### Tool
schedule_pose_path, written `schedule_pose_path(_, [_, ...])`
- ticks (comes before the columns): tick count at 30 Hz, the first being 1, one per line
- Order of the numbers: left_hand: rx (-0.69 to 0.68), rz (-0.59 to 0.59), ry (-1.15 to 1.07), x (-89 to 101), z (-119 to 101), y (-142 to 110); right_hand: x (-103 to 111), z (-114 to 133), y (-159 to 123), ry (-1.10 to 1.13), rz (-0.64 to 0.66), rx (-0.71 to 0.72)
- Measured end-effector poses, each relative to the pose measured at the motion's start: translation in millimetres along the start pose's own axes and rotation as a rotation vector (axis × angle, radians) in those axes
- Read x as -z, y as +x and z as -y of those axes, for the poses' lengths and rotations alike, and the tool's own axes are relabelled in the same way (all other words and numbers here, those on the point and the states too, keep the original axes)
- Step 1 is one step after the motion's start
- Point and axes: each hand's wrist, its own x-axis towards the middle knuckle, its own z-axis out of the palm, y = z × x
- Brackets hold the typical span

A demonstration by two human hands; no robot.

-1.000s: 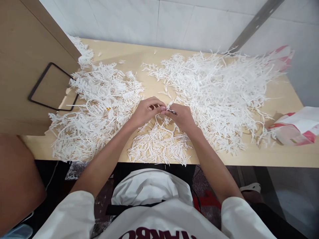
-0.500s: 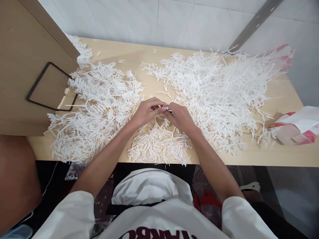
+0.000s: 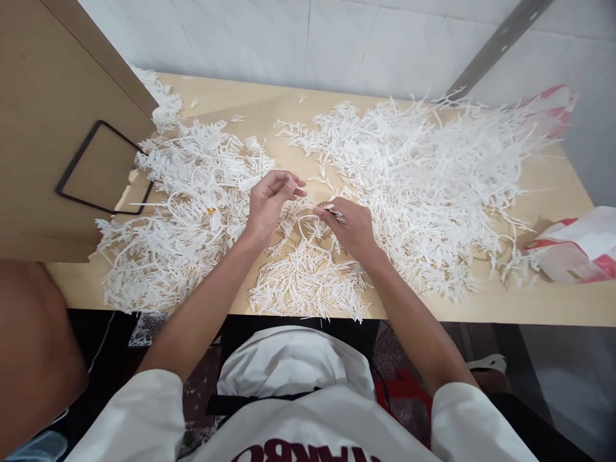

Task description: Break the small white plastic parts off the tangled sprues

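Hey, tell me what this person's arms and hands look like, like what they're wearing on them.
The left hand and right hand are bare, without gloves, and no watch or bracelet shows. The forearms are uncovered below short, loose, plain white sleeves. These belong to a white shirt with large dark-red lettering.

Pale wood-toned table (image 3: 505, 307). Brown cardboard (image 3: 52, 83) upright at left; black rectangular frame (image 3: 78, 156) against it, one end past its edge. Light tiled wall (image 3: 269, 38) behind, grey perforated metal strip (image 3: 503, 48) slanting across at right. Red-and-white bag (image 3: 577, 253) at table's right end, second red-and-white bag (image 3: 558, 110) farther back. Below: white cable (image 3: 102, 341) left, red item (image 3: 409, 389) on floor, unclear; white shoe (image 3: 491, 363) at right. Bluish translucent item (image 3: 41, 447), bottom left corner, cut off.
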Motion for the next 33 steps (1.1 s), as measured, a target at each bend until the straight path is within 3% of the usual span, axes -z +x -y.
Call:
schedule_pose_path(3, [-0.132,0.043,0.252,1.4,-4,-1,-3,-2,0,-0.002,-0.076,-0.117])
schedule_pose_path(5, [-0.208,0.168,0.381,-0.1,-8,-4,-1,-1,1,0.072,-0.092,-0.188])
schedule_pose_path(7, [-0.279,0.319,0.437,-3.1,-12,-7,2,1,2,0.189,-0.048,-0.231])
schedule_pose_path(9, [-0.354,0.385,0.453,-6.6,-12,-10,4,3,3,0.273,0.008,-0.252])
schedule_pose_path(13, [-0.433,0.298,0.548,-9.6,-3,-12,3,2,3,0.24,0.062,-0.239])
schedule_pose_path(19, [-0.603,0.198,0.813,-9.4,3,-16,-6,-2,2,0.019,0.071,-0.081])
schedule_pose_path(23, [-0.663,0.194,1.019,-8.6,0,-15,-12,0,-1,-0.155,-0.05,0.045])
schedule_pose_path(26, [-0.544,0.089,1.103,1.0,2,-7,-10,4,-2,-0.171,-0.165,0.086])
schedule_pose_path(30, [-0.339,-0.051,0.968,13.8,5,2,0,7,1,0.036,-0.214,-0.182])
schedule_pose_path(33, [-0.356,-0.035,0.894,9.4,-1,0,5,5,4,0.235,-0.158,-0.386])
